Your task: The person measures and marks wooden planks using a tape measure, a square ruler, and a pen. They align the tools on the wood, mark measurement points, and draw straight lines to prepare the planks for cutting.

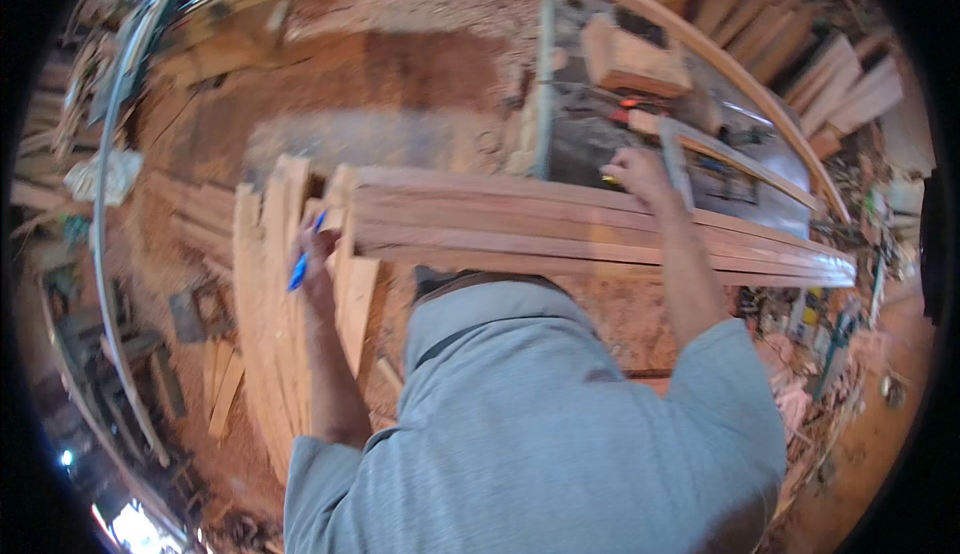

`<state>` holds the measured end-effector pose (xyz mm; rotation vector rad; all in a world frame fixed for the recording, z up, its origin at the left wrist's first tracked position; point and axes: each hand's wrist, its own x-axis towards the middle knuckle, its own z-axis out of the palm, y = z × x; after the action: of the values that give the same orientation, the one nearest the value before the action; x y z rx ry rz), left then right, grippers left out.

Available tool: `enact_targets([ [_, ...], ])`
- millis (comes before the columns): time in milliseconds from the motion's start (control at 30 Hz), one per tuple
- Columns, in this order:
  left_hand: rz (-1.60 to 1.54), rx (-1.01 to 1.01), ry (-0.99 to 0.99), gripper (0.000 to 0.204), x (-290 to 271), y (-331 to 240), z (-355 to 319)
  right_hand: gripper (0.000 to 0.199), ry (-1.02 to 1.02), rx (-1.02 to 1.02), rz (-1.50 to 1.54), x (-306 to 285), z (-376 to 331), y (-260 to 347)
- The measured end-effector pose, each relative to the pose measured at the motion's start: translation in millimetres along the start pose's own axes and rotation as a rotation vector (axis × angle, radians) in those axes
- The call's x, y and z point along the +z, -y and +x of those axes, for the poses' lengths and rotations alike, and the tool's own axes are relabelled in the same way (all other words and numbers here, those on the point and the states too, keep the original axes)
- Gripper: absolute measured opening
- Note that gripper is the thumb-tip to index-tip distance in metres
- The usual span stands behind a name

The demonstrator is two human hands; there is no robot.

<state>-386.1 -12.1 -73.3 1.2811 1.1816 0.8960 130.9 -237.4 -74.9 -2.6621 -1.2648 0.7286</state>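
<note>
My left hand [318, 246] is closed around a slim blue thing [298, 272], shaped like a pen or marker, which sticks out at both ends. It is over the left ends of long planed boards [500, 216] lying side by side across the view. Farther right, my right hand [640, 174] is at the boards' far edge. Its fingers are curled, with a small yellow thing [609, 180] showing at the fingertips; its kind is too small to tell. Close beside that hand lies a flat grey bar [676, 162], meeting a narrow wooden strip [745, 159].
Under the left ends, rougher planks [268, 304] run toward me. A dark metal machine table [580, 129] behind the boards bears a thick wood block [635, 59]. Stacked timber [765, 19] stands at the far right. Sawdust [420, 74] covers the ground, and offcuts [225, 389] lie at left.
</note>
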Motion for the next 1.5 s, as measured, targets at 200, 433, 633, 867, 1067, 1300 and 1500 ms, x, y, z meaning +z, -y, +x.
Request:
enact_targets([
  [200,0.222,0.208,-0.075,0.038,14.9,5.6,0.1,0.048,-0.494,0.173,-0.149,-33.2,-10.9,-66.4],
  [433,0.078,0.350,-0.098,0.043,48.5,-39.0,-18.8,0.074,-0.186,0.286,0.387,-34.7,4.7,-115.0],
  [633,0.058,0.285,-0.134,0.053,50.4,-73.4,-38.6,0.075,-0.506,0.256,-0.025,-66.0,-60.1,-105.2],
  [867,0.033,0.092,-0.084,0.040,37.6,-71.9,-61.5,0.056,-0.983,0.076,-0.080,-65.7,-141.3,-65.5],
  [1067,-0.023,-0.194,0.493,0.034,77.6,-68.3,-113.0,0.037,-0.599,-0.695,0.126,-9.3,-169.1,47.7],
  [1300,-0.076,-0.488,0.519,0.029,81.9,-30.8,-125.9,0.024,-0.010,-1.121,0.040,39.7,-150.7,144.9],
  [1500,-0.077,-0.543,0.513,0.024,73.9,-7.7,-123.7,0.024,-0.021,-1.103,0.068,71.0,-144.4,150.4],
])
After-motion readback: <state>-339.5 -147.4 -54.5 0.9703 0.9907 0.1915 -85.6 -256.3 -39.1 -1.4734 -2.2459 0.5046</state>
